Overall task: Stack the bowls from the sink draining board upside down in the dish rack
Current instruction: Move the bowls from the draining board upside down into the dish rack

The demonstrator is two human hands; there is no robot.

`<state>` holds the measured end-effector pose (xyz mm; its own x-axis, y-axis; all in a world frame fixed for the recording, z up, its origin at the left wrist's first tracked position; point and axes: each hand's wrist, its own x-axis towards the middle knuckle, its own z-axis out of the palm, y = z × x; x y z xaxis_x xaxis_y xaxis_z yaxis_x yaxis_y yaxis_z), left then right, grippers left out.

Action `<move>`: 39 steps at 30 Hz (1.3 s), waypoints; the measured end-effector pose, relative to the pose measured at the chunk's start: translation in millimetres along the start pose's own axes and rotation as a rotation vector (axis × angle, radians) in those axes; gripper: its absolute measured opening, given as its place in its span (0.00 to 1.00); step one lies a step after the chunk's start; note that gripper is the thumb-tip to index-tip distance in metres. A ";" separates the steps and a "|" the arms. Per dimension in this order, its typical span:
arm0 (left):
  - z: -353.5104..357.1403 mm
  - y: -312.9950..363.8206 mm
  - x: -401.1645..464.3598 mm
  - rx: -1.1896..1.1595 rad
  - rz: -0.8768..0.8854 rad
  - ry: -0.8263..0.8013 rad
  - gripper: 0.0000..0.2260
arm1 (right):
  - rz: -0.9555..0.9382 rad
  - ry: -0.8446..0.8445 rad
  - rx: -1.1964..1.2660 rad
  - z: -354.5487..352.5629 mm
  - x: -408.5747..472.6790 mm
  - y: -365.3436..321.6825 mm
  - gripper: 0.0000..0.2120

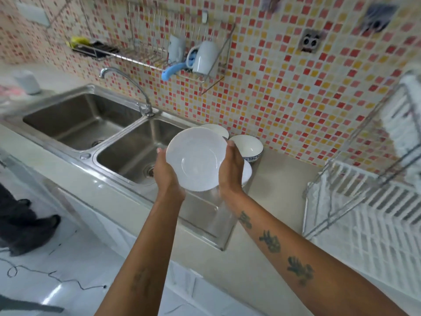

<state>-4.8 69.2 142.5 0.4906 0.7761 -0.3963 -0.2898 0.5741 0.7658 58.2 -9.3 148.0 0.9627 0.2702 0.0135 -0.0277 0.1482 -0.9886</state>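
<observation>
A shallow white bowl [196, 159] is held up over the steel draining board [205, 215], its inside tilted toward me. My left hand [167, 173] grips its left rim and my right hand [231, 169] grips its right rim. Behind it on the board stand a white bowl with a blue pattern [249, 145], the rim of another white bowl [216, 128], and a white dish [247, 173] partly hidden by my right hand. The white dish rack [369, 215] with a wire frame stands on the counter at the right.
A double steel sink [86, 119] with a curved tap [127, 87] lies to the left. A wall rack [159, 55] holds white mugs and a blue utensil above the sink. Beige counter [280, 190] lies between board and rack. A person's dark legs [22, 222] stand at the far left.
</observation>
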 end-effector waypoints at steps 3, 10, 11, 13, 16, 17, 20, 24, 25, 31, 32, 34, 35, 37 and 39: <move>26.8 21.4 -40.4 -0.011 0.003 -0.147 0.13 | -0.168 0.006 0.010 -21.6 -15.0 -44.4 0.16; 97.1 64.6 -150.5 0.034 0.034 -0.676 0.12 | -0.622 0.101 0.065 -97.0 -45.5 -152.2 0.17; 106.4 67.8 -165.8 0.024 -0.003 -0.766 0.14 | -0.671 0.112 0.081 -110.3 -51.0 -167.7 0.17; 126.4 70.3 -192.2 0.034 -0.063 -0.925 0.14 | -0.768 0.146 0.105 -138.6 -60.4 -196.4 0.17; 157.9 67.6 -222.8 0.153 -0.149 -1.135 0.26 | -0.919 0.209 0.117 -182.8 -70.5 -232.6 0.19; 169.4 63.6 -231.6 0.195 -0.165 -1.189 0.27 | -0.962 0.242 0.122 -199.3 -72.6 -243.6 0.19; 203.8 46.4 -267.6 0.275 -0.232 -1.290 0.27 | -1.085 0.304 0.098 -253.1 -76.4 -274.5 0.19; 248.9 13.2 -306.9 0.311 -0.355 -1.460 0.36 | -1.202 0.361 -0.040 -323.2 -76.7 -306.3 0.19; 258.5 5.4 -315.0 0.327 -0.374 -1.493 0.37 | -1.198 0.372 -0.070 -338.7 -76.3 -311.1 0.19; 312.7 -37.9 -352.7 0.313 -0.266 -1.537 0.31 | -0.977 0.305 -0.263 -421.4 -72.3 -331.3 0.26; 321.6 -45.5 -355.7 0.326 -0.219 -1.519 0.30 | -0.905 0.292 -0.284 -431.1 -72.2 -335.2 0.27; 336.9 -62.9 -361.3 0.413 -0.026 -1.462 0.29 | -0.712 0.309 -0.347 -449.7 -70.6 -341.4 0.28; 344.2 -73.6 -362.3 0.466 0.104 -1.419 0.30 | -0.611 0.298 -0.394 -460.0 -69.1 -342.6 0.27; 353.7 -94.1 -363.6 0.534 0.320 -1.336 0.38 | -0.428 0.232 -0.500 -484.3 -64.1 -342.7 0.26; 360.9 -117.0 -358.9 0.611 0.462 -1.296 0.47 | -0.302 0.145 -0.628 -505.7 -61.7 -339.4 0.31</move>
<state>149.6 -370.7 377.9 0.9152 -0.0963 0.3913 -0.3999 -0.0972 0.9114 144.3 -557.4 406.8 0.9311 0.1681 0.3236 0.3643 -0.3918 -0.8448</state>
